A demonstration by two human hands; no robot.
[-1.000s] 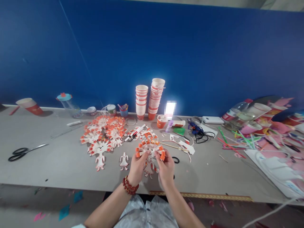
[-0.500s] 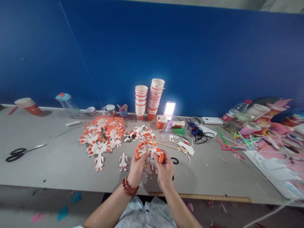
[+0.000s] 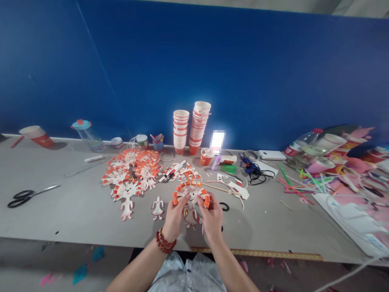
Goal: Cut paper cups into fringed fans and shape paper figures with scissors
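Observation:
Between my two hands is a paper lion face [image 3: 192, 190], white in the middle with orange curled tips fanned around it. My left hand [image 3: 175, 213] pinches its left side and my right hand [image 3: 212, 213] its right side, thumbs on the front. Just below the face, a white paper body cutout [image 3: 190, 217] with a red outline shows between my hands; whether it is joined to the face I cannot tell. Another paper body cutout [image 3: 157, 208] lies flat to the left. Black-handled scissors [image 3: 224, 207] lie partly hidden behind my right hand.
A pile of finished-looking paper lions [image 3: 130, 172] lies left of centre, paper scraps [image 3: 185, 172] behind my hands. Stacked paper cups [image 3: 199, 127] stand by the blue wall. A glue gun [image 3: 251, 167], straws [image 3: 300, 186] and bottles are to the right. Other scissors [image 3: 30, 195] lie far left.
My thumbs have shifted outward on the paper lion face, so more of its middle and the body cutout below it shows. Both hands keep hold of it.

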